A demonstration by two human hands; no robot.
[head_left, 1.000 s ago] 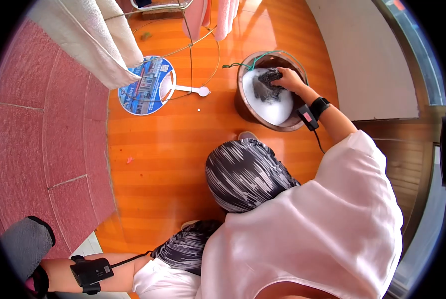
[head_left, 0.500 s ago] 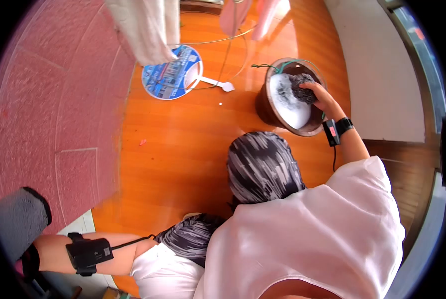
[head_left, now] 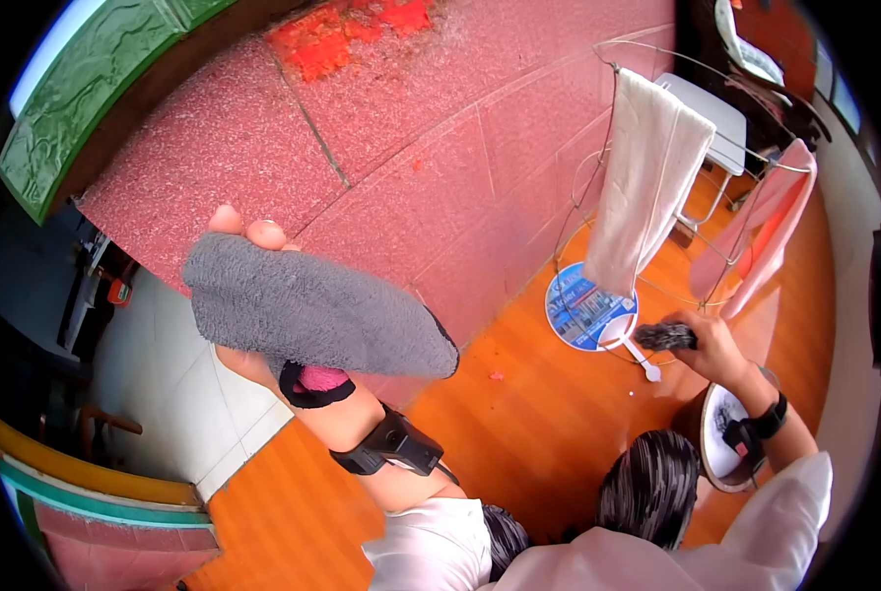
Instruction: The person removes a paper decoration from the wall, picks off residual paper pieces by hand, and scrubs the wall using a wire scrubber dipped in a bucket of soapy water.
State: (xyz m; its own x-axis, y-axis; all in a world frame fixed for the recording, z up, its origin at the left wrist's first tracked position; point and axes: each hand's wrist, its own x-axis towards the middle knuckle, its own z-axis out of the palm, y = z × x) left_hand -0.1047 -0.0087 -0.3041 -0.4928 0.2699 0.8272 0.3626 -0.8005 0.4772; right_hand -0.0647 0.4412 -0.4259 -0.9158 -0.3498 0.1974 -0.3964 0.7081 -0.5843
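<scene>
One grey fuzzy thing point(head_left: 312, 310) comes first, held up by my left hand point(head_left: 246, 366). From far away, I cannot tell if it is a shoe or a cloth. I guess I have it this way so its wide side faces up. That hand is mostly hidden behind it, but fingertips point(head_left: 265, 234) peek over the top, so it looks clamped on. The left arm point(head_left: 342, 424) reaches out and up, with a black box point(head_left: 411, 443) strapped to it, in front of the red wall point(head_left: 381, 227).

Next, a white towel point(head_left: 647, 177) hangs, maybe so it can dry. A blue fan point(head_left: 571, 305) lies flat on the wood floor point(head_left: 539, 424) below it.

Then a dark wad point(head_left: 665, 337) sticks out to the left from my right hand point(head_left: 714, 350), which is pinched on it. I think its end is left free so it can touch things. The right arm reaches forward over the edge of the bucket point(head_left: 695, 424). White suds point(head_left: 721, 433) are inside, and the bucket sits close, maybe for easy reach. My two hands are well apart.
</scene>
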